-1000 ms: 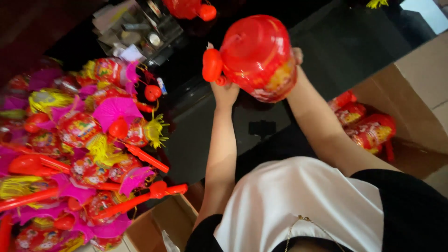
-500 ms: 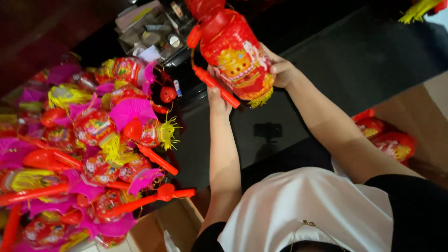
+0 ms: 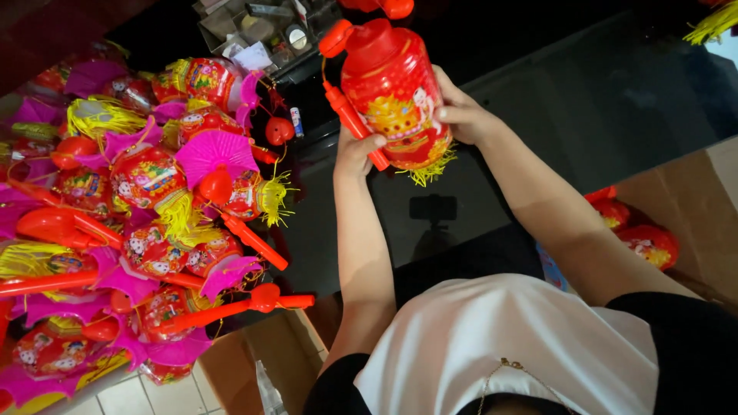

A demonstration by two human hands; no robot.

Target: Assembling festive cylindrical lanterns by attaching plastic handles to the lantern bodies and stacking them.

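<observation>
Both hands (image 3: 407, 134) grip red lantern (image 3: 393, 92)

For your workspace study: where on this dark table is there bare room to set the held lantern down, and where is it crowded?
Free: the dark table right of the red lantern in the left hand and right hand, and the strip below it toward the person's shirt. Crowded: the lantern pile at left and the clear tray at the top edge.
</observation>
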